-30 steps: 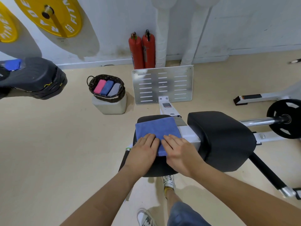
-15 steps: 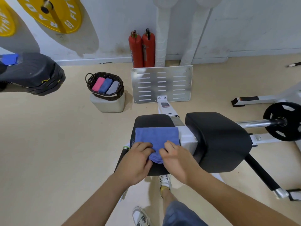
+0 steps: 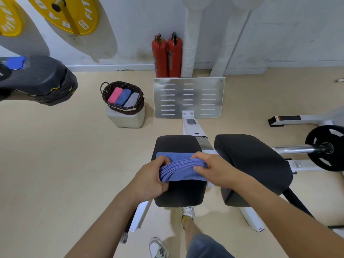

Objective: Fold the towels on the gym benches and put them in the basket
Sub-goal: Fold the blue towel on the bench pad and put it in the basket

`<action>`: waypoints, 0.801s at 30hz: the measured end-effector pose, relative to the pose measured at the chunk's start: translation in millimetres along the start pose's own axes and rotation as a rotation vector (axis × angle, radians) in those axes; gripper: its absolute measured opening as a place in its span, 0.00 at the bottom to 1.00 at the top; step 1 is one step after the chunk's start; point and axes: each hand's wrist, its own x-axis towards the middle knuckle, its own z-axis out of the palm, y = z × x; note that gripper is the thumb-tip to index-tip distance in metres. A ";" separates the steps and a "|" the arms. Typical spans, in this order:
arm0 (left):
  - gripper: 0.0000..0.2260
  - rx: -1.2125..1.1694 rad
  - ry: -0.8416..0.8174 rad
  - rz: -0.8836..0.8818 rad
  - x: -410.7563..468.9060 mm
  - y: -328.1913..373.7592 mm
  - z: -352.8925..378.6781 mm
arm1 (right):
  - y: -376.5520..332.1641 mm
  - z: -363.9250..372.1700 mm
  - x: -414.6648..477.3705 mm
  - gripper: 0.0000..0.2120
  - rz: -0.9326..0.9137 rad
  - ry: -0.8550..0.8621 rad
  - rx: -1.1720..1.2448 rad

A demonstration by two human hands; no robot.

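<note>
A blue towel (image 3: 181, 169) lies on the left black bench pad (image 3: 178, 192), its near edge lifted and folded over into a thick layered band. My left hand (image 3: 151, 178) grips the band's left end with curled fingers. My right hand (image 3: 214, 167) pinches its right end. The dark woven basket (image 3: 138, 107) stands on a pale block on the floor to the far left and holds three rolled towels, pink, blue and grey. A bright blue towel (image 3: 15, 62) lies on another black pad at the far left edge.
A second black pad (image 3: 253, 164) sits right of the towel. A perforated metal footplate (image 3: 189, 97) stands behind, with two red fire extinguishers (image 3: 167, 56) at the wall. A barbell with a black plate (image 3: 325, 148) is at the right. Beige floor lies between bench and basket.
Both hands went from pressing flat on the towel to gripping its near edge and lifting it over towards the far side, so the towel now shows a folded, layered band.
</note>
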 end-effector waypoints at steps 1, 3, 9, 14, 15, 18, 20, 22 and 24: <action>0.13 -0.095 0.041 -0.045 1.8 -1.7 -1.1 | 1.4 -1.0 1.5 0.06 0.013 0.006 0.017; 0.06 -0.285 0.133 -0.156 6.7 -6.2 -2.8 | 3.6 -1.3 4.4 0.07 0.041 0.035 0.014; 0.08 -0.073 0.285 -0.272 21.5 -3.4 9.8 | 6.7 6.9 8.7 0.08 0.089 0.176 0.034; 0.11 0.000 0.390 -0.364 33.4 1.3 16.3 | 6.7 1.9 22.5 0.05 0.129 0.233 0.038; 0.11 -0.007 0.400 -0.383 35.7 2.2 16.2 | 5.7 -0.7 25.0 0.06 0.147 0.224 0.049; 0.07 -0.067 0.439 -0.432 41.6 2.2 13.9 | 1.3 -10.5 32.6 0.10 0.234 0.115 0.050; 0.11 -0.045 0.429 -0.433 44.7 0.0 10.8 | -0.7 -19.5 39.0 0.11 0.294 0.010 0.009; 0.14 0.007 0.358 -0.417 47.7 -4.8 6.4 | -1.3 -29.8 45.6 0.14 0.337 -0.088 -0.060; 0.11 -0.047 0.265 -0.418 49.1 -7.5 1.4 | -0.3 -38.8 50.9 0.17 0.373 -0.170 -0.068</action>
